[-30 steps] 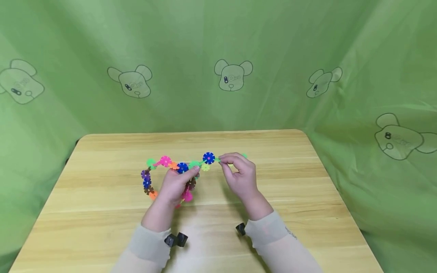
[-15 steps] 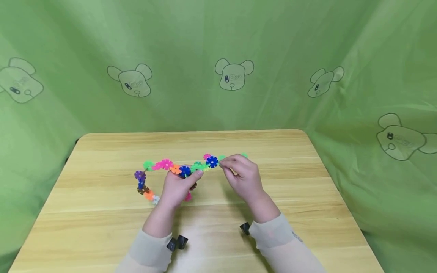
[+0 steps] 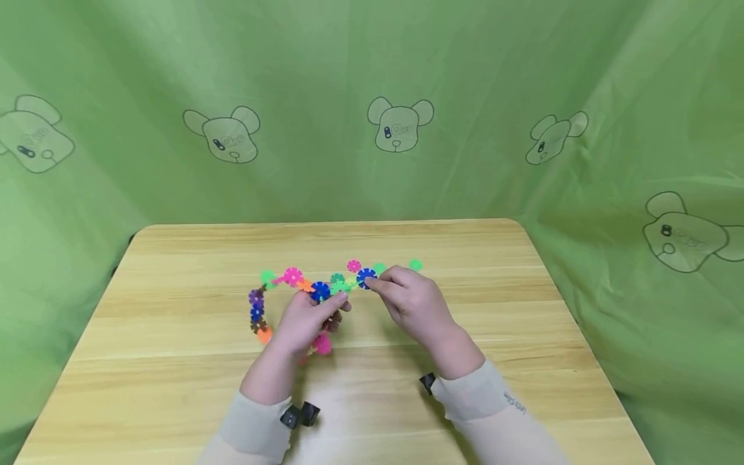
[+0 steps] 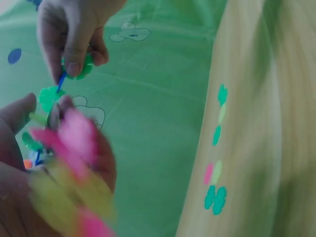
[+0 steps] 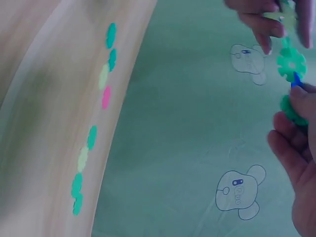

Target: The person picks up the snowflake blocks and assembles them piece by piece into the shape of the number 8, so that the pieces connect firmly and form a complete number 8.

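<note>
A chain of snowflake discs [image 3: 256, 311] in purple, blue, brown, orange, pink and green loops over the table. My left hand [image 3: 302, 323] grips it, thumb on top near a green disc; part of the loop is hidden behind this hand. At the chain's right end a dark blue disc [image 3: 365, 276] touches the fingertips of my right hand [image 3: 415, 307]. In the right wrist view, right thumb and fingers pinch a green disc [image 5: 291, 111] against the blue one, which slots into another green disc [image 5: 291, 64]. Blurred pink discs [image 4: 76, 136] hang close to the left wrist camera.
Loose discs lie in a row toward the table's far edge, including a pink disc [image 3: 354, 265] and a green disc [image 3: 415, 265]. Several more show in the right wrist view, such as a pale green disc [image 5: 82, 159]. A green curtain [image 3: 314, 174] surrounds the wooden table [image 3: 192, 394].
The right fingers have moved in from the green disc to the blue disc's edge. Both have shifted slightly right and nearer. The chain's left side swung left, then back right.
</note>
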The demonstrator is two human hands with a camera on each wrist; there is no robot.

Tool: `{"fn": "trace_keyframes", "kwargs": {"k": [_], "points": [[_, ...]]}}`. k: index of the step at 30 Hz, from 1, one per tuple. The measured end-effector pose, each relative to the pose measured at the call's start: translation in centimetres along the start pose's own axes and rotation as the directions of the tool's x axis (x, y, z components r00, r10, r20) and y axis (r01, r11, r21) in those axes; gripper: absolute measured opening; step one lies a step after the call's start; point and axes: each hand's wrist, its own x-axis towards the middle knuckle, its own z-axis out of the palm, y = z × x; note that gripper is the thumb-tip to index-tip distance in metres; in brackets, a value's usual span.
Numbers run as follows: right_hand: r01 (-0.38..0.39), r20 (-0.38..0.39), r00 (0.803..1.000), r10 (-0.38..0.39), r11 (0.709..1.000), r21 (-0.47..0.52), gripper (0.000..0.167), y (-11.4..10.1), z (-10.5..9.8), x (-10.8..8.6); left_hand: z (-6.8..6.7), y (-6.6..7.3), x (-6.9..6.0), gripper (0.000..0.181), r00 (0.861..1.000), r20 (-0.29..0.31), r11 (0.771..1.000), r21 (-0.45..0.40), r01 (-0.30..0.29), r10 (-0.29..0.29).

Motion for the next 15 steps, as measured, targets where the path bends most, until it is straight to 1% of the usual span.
{"fn": "trace_keyframes", "kwargs": {"k": [2,3,4,5,7,8,9,10,11,12,13,14,15], "points": [[0.018,-0.022,1.0,-0.019,0.999,-0.032,0.015,0.2,0.0,-0.2,-0.3,-0.1,0.0,0.037,0.996,0.086,1.0,-0.001,0.026,-0.026],[0.029,-0.038,0.999,-0.03,0.998,-0.049,0.018,0.3,0.0,-0.2,-0.5,-0.1,-0.1,0.04,0.992,0.12,1.0,0.015,0.027,-0.029],[0.041,-0.054,0.998,-0.044,0.997,-0.065,0.021,0.4,0.0,-0.3,-0.7,0.0,-0.2,0.043,0.988,0.149,0.999,0.035,0.026,-0.031],[0.054,-0.069,0.996,-0.06,0.995,-0.079,0.023,0.5,0.0,-0.4,-0.9,0.0,-0.3,0.046,0.986,0.165,0.998,0.064,0.028,-0.038],[0.09,-0.096,0.99,-0.101,0.99,-0.111,0.023,0.7,0.0,-0.5,-1.2,0.2,-0.7,0.049,0.986,0.157,0.989,0.145,0.031,-0.054],[0.11,-0.104,0.987,-0.123,0.986,-0.125,0.022,0.8,-0.1,-0.5,-1.3,0.4,-1.0,0.049,0.99,0.131,0.981,0.192,0.031,-0.057],[0.132,-0.112,0.983,-0.148,0.982,-0.139,0.021,0.9,-0.2,-0.6,-1.3,0.6,-1.2,0.048,0.995,0.09,0.973,0.229,0.024,-0.046],[0.152,-0.119,0.978,-0.17,0.977,-0.148,0.02,1.0,-0.3,-0.6,-1.3,0.8,-1.4,0.044,0.999,0.036,0.966,0.259,0.004,-0.014],[0.17,-0.125,0.974,-0.191,0.972,-0.161,0.019,1.1,-0.4,-0.5,-1.3,1.1,-1.4,0.039,0.999,-0.014,0.957,0.287,-0.034,0.039],[0.186,-0.131,0.969,-0.21,0.967,-0.173,0.018,1.1,-0.5,-0.5,-1.1,1.5,-1.4,0.033,0.993,-0.053,0.947,0.311,-0.087,0.108],[0.199,-0.138,0.964,-0.225,0.964,-0.178,0.018,1.2,-0.6,-0.4,-0.9,2.0,-1.2,0.029,0.98,-0.076,0.928,0.343,-0.147,0.183],[0.21,-0.145,0.961,-0.237,0.961,-0.182,0.018,1.2,-0.7,-0.3,-0.7,2.4,-0.7,0.026,0.962,-0.079,0.898,0.383,-0.214,0.263],[0.218,-0.153,0.957,-0.246,0.959,-0.183,0.017,1.1,-0.8,-0.3,-0.5,2.8,-0.2,0.027,0.942,-0.056,0.864,0.42,-0.277,0.33]]}}
